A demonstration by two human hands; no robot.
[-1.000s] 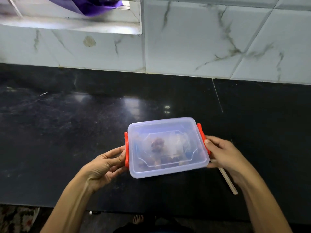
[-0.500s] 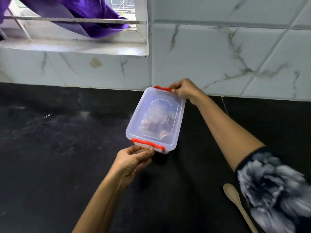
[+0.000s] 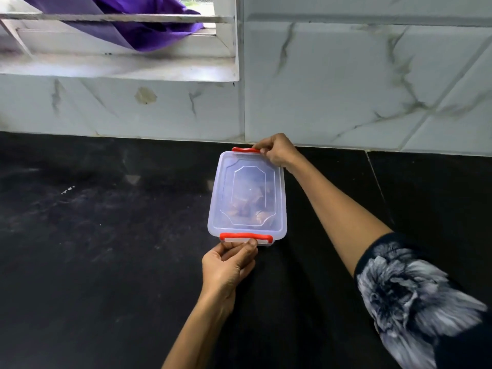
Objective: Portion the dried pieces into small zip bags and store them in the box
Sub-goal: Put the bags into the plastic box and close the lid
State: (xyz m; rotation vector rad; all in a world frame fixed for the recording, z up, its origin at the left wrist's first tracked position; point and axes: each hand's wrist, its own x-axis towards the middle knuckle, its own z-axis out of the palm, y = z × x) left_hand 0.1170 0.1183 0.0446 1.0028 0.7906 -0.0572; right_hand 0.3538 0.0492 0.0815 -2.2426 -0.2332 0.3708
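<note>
We note the translucent rectangular plastic box [image 3: 247, 194] with red end clips at the black counter's [image 3: 93, 235] back edge, left hand [image 3: 226, 265] pinching the near clip, right hand [image 3: 277, 151] gripping the far one; we judge it light, rigid, slick, best held by both ends.

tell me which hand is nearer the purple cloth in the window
Right. The right hand grips the far red clip of the box, close under the wall and nearer the purple cloth. The left hand holds the near clip, at the box's end farthest from the cloth.
</note>
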